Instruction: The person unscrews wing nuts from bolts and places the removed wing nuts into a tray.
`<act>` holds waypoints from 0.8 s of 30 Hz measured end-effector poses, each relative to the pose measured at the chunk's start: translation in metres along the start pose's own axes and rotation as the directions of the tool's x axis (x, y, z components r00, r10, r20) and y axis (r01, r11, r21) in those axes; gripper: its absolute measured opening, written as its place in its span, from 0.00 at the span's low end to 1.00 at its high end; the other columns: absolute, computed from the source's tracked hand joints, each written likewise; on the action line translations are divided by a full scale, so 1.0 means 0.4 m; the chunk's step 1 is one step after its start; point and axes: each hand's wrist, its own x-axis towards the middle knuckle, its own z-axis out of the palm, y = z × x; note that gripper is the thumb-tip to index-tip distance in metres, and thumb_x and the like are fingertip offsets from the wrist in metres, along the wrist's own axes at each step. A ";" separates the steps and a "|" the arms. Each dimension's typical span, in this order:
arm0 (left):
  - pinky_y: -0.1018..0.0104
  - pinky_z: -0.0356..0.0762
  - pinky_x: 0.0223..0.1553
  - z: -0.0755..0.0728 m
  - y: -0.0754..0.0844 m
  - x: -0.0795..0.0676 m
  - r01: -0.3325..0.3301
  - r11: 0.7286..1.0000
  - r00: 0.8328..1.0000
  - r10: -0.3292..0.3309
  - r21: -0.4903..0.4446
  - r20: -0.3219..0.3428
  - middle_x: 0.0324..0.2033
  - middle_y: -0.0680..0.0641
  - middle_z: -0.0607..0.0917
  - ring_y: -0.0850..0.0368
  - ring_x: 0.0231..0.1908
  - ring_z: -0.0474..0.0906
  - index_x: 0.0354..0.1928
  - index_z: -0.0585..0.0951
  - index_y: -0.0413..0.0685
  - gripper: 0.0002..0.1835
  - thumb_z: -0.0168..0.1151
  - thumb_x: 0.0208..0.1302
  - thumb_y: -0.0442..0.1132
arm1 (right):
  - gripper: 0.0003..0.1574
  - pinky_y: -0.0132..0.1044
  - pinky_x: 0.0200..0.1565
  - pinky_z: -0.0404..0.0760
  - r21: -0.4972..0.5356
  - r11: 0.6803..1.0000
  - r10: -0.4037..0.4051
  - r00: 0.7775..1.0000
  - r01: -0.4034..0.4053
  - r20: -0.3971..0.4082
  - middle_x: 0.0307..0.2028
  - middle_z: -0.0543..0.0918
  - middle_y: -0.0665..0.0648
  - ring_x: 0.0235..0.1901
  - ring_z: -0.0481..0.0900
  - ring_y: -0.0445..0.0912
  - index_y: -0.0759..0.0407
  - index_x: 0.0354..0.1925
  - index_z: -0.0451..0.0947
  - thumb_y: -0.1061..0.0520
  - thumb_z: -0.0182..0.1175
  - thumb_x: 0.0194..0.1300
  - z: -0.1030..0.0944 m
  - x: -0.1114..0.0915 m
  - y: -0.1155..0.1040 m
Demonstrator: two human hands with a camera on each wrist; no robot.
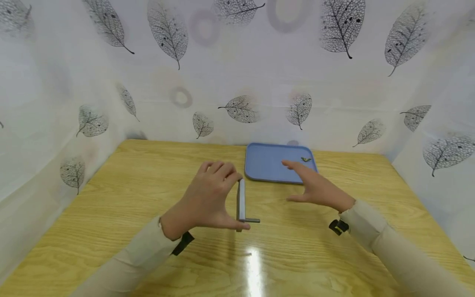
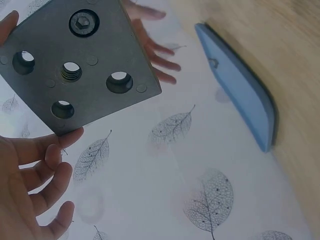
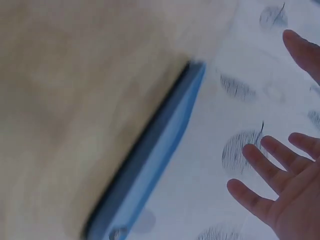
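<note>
Between the thumb and fingers of my left hand (image 1: 208, 198) I pinch a grey metal plate (image 2: 90, 100) by its edges, upright and raised over the table. Several round holes pass through it, one of them threaded. A hex-socket bolt (image 2: 84, 22) sits in a hole near one corner; in the head view its thin shank (image 1: 254, 220) sticks out on the right, close to my thumb. My right hand (image 1: 320, 187), thumb and fingers spread apart, holds nothing and hovers to the right of the plate, partly overlapping the tray in the head view.
A blue tray (image 1: 272, 165) lies at the back of the wood-grain table (image 1: 148, 181). On its right part is a small brass-coloured wing nut (image 1: 306, 159). Leaf-patterned white sheeting (image 1: 237, 74) hangs behind the table and along both sides.
</note>
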 end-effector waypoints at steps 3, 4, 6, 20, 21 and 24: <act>0.56 0.68 0.47 -0.005 -0.001 0.004 0.002 1.000 1.000 -0.002 0.009 -0.002 0.36 0.52 0.74 0.55 0.40 0.70 0.41 0.81 0.48 0.50 0.61 0.23 0.82 | 0.61 0.55 0.61 0.67 0.093 0.995 -0.047 0.999 0.047 -0.001 0.68 0.62 0.61 0.63 0.67 0.56 0.61 0.71 0.49 0.50 0.72 0.49 0.041 -0.006 -0.048; 0.57 0.68 0.47 -0.007 -0.002 0.006 0.001 1.000 1.000 -0.001 0.009 -0.007 0.36 0.52 0.75 0.55 0.40 0.70 0.41 0.81 0.48 0.50 0.61 0.23 0.82 | 0.61 0.55 0.61 0.67 0.136 0.989 -0.066 0.998 0.064 0.006 0.67 0.63 0.62 0.63 0.67 0.57 0.61 0.71 0.48 0.50 0.72 0.49 0.055 -0.006 -0.063; 0.57 0.68 0.46 -0.012 -0.002 0.012 -0.002 1.000 1.000 0.002 0.007 -0.022 0.36 0.52 0.75 0.55 0.40 0.71 0.40 0.81 0.47 0.50 0.61 0.23 0.82 | 0.61 0.56 0.61 0.67 0.209 0.974 -0.098 0.995 0.090 0.028 0.66 0.64 0.62 0.62 0.68 0.57 0.61 0.71 0.48 0.49 0.72 0.49 0.082 -0.004 -0.089; 0.56 0.67 0.44 -0.048 -0.003 0.064 -0.009 1.000 0.994 0.007 -0.017 -0.113 0.34 0.51 0.76 0.53 0.39 0.71 0.39 0.81 0.47 0.50 0.64 0.20 0.80 | 0.42 0.41 0.50 0.79 0.530 0.807 -0.234 0.965 0.261 -0.117 0.51 0.80 0.62 0.50 0.80 0.51 0.62 0.67 0.57 0.62 0.63 0.59 0.188 0.074 -0.227; 0.55 0.67 0.44 -0.051 -0.004 0.068 -0.010 1.000 0.993 0.009 -0.012 -0.116 0.34 0.51 0.76 0.53 0.38 0.71 0.39 0.81 0.46 0.50 0.64 0.20 0.81 | 0.40 0.40 0.49 0.79 0.529 0.800 -0.242 0.959 0.283 -0.147 0.50 0.80 0.63 0.49 0.80 0.51 0.63 0.66 0.58 0.63 0.63 0.59 0.192 0.078 -0.235; 0.56 0.67 0.44 -0.058 -0.008 0.077 -0.008 1.000 0.993 0.007 -0.009 -0.117 0.34 0.50 0.75 0.53 0.37 0.70 0.40 0.81 0.46 0.50 0.64 0.20 0.81 | 0.31 0.38 0.47 0.80 0.522 0.785 -0.260 0.942 0.335 -0.214 0.47 0.81 0.65 0.46 0.81 0.50 0.68 0.60 0.65 0.67 0.61 0.59 0.193 0.087 -0.253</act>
